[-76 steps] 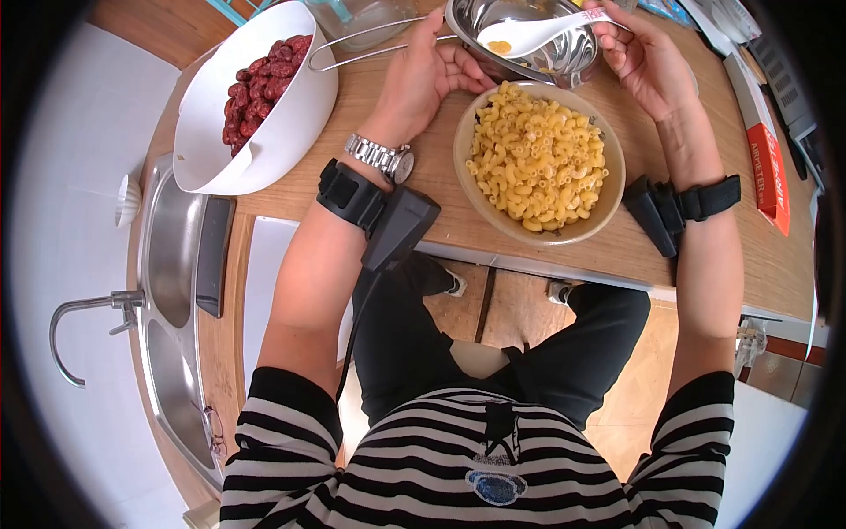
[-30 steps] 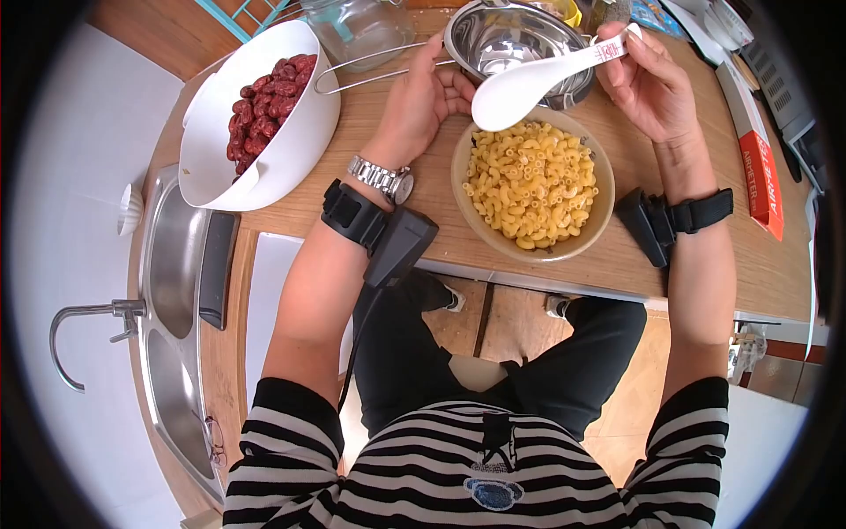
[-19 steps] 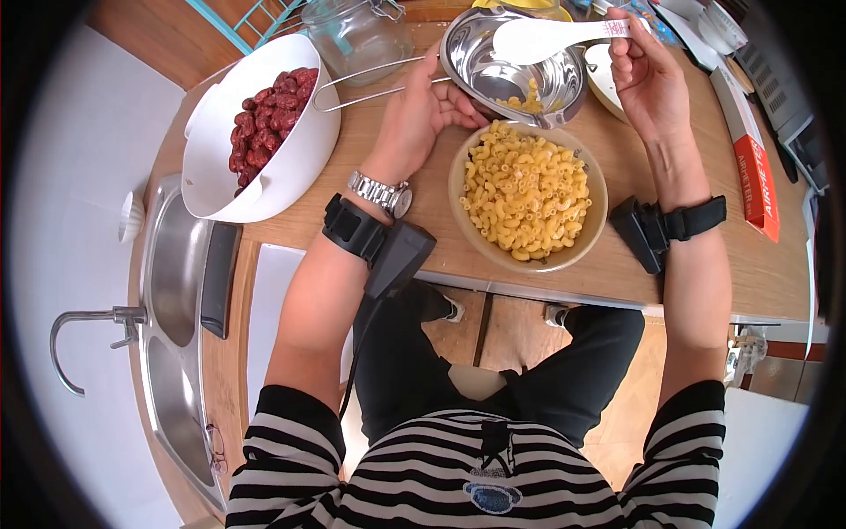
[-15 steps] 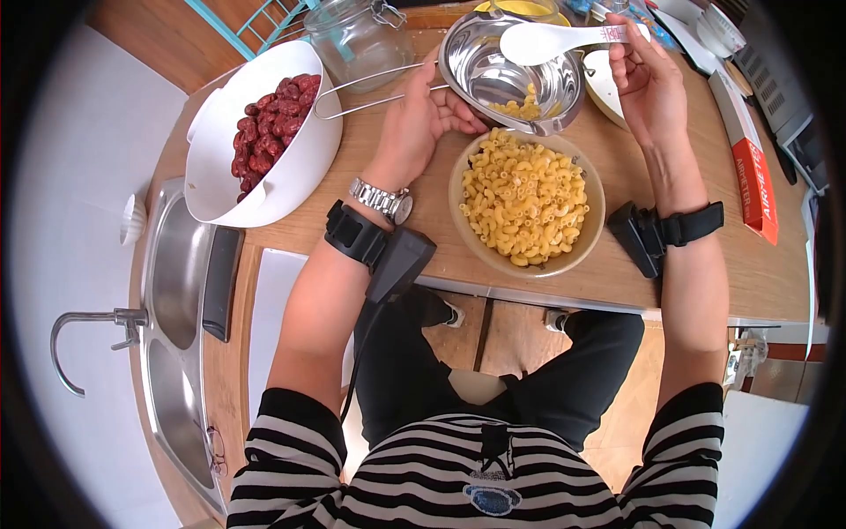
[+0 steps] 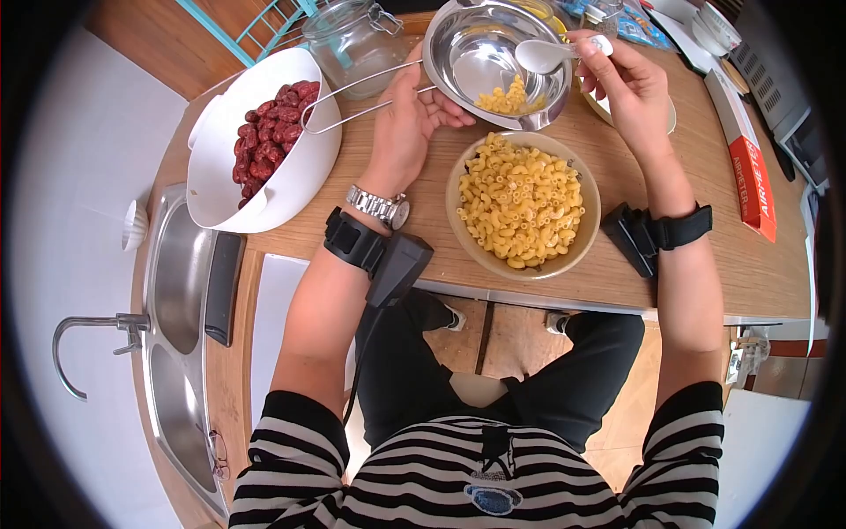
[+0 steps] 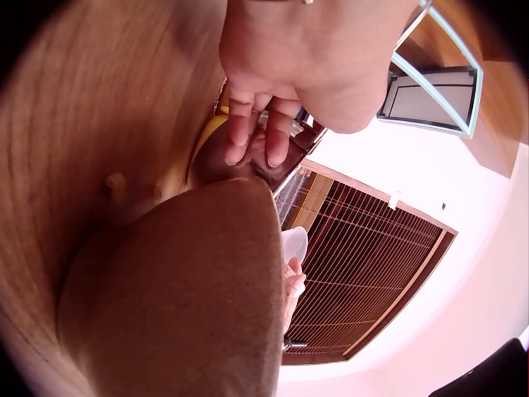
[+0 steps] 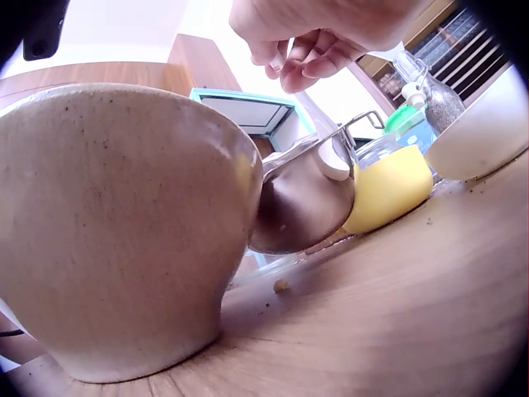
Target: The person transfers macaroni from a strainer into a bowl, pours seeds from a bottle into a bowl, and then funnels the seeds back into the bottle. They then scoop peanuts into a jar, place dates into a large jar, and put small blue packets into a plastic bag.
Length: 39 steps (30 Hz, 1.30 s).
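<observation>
We see the macaroni bowl [image 7: 116, 223] on the tabletop [image 5: 723, 251]. Just beyond the macaroni bowl, our left hand [image 5: 407, 123] has its grip on the metal pan [image 5: 476, 66] at the base of the wire handle [image 5: 348, 115], its fingers under the tilted pan. Loose macaroni [image 5: 504, 99] lies gathered in the pan, on the side nearest the macaroni bowl. Beyond the macaroni bowl and to its right, our right hand [image 5: 630, 84] pinches the white spoon [image 5: 539, 57], its head over the pan; we cannot tell whether they touch. Left of the macaroni bowl stands a white tub [image 5: 304, 194] of red dates [image 5: 269, 141].
</observation>
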Tool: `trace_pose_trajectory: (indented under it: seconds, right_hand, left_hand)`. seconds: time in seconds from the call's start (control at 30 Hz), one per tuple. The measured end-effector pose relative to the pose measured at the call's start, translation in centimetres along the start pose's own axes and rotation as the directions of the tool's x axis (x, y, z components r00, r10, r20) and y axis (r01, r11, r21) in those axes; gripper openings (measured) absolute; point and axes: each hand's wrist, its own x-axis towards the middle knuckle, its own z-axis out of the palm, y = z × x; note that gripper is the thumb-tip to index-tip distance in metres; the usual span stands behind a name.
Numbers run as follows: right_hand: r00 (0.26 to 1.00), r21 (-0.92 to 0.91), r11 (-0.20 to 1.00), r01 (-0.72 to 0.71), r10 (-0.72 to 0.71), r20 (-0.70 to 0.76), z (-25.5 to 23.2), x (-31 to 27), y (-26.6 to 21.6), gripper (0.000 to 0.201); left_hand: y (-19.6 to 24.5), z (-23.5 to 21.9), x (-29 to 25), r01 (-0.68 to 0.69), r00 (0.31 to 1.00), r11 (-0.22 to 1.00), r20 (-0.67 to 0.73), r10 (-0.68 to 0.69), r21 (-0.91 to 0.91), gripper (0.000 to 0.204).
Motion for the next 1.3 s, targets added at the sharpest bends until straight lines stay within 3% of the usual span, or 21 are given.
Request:
trace_pose_trajectory:
  seconds: [0.27, 0.43, 0.47, 0.53, 0.73, 0.97, 1.3]
  right_hand:
    - [1.0, -0.061, 0.998, -0.015, 0.016, 0.012, 0.4, -0.1, 0.1, 0.019]
    - [0.958, 0.124, 0.95, -0.286, 0.282, 0.046, 0.4, 0.0, 0.5, 0.023]
    - [0.958, 0.124, 0.95, -0.286, 0.282, 0.046, 0.3, 0.1, 0.7, 0.023]
    - [0.908, 0.288, 0.862, -0.418, 0.403, 0.11, 0.2, 0.2, 1.1, 0.02]
    - [0.81, 0.453, 0.678, -0.579, 0.544, 0.22, 0.1, 0.2, 1.3, 0.021]
    - [0.786, 0.614, 0.544, -0.571, 0.579, 0.217, -0.3, 0.4, 1.8, 0.022]
    - [0.868, 0.787, 0.466, -0.403, 0.468, 0.168, -2.3, 1.3, 2.4, 0.028]
  left_hand:
    - [0.3, 0.3, 0.0, -0.05, 0.999, 0.998, 0.013, 0.05, 0.027, 0.046]
    - [0.1, 0.2, 0.0, -0.062, 0.998, 0.998, 0.01, 0.062, 0.013, 0.046]
    - [0.0, 0.2, 0.0, -0.062, 0.998, 0.998, 0.016, 0.062, 0.01, 0.045]
    - [0.0, 0.1, 0.0, -0.062, 0.998, 0.998, 0.021, 0.062, 0.005, 0.045]
    - [-0.1, 0.1, 0.0, -0.045, 0.999, 0.999, 0.025, 0.045, -0.021, 0.046]
    - [-0.1, 0.1, 0.0, -0.041, 0.999, 0.999, 0.025, 0.042, -0.027, 0.046]
    - [-0.1, -0.1, 0.0, -0.02, 1.0, 1.0, 0.021, 0.02, -0.02, 0.045]
